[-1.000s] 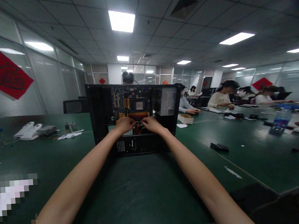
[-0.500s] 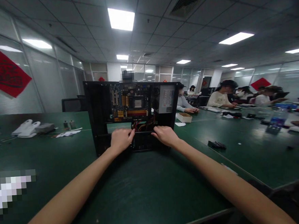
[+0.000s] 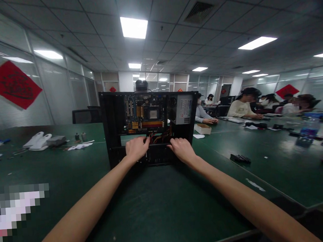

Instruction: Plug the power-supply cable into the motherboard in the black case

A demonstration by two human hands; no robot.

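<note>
An open black computer case (image 3: pixel 112 128) stands upright on the green table (image 3: pixel 162 205), side panel off. Inside are a blue motherboard (image 3: pixel 146 114), a grey power supply (image 3: pixel 183 109) and a bundle of red and yellow cables (image 3: pixel 162 135). My left hand (image 3: pixel 135 148) and my right hand (image 3: pixel 182 149) rest on the black drive cage (image 3: pixel 158 154) at the bottom of the case. Both hands have their fingers curled over its top edge, just below the cables.
White plastic parts (image 3: pixel 37 140), a small grey box and paper scraps lie at the left. A black part (image 3: pixel 240 158) lies at the right. A cardboard box (image 3: pixel 202 128) and several seated people (image 3: pixel 243 106) are further right. An office chair (image 3: pixel 86 115) stands behind the case.
Both hands have dropped from the motherboard's lower edge and cables to the drive cage at the bottom of the case. The view has shifted slightly.
</note>
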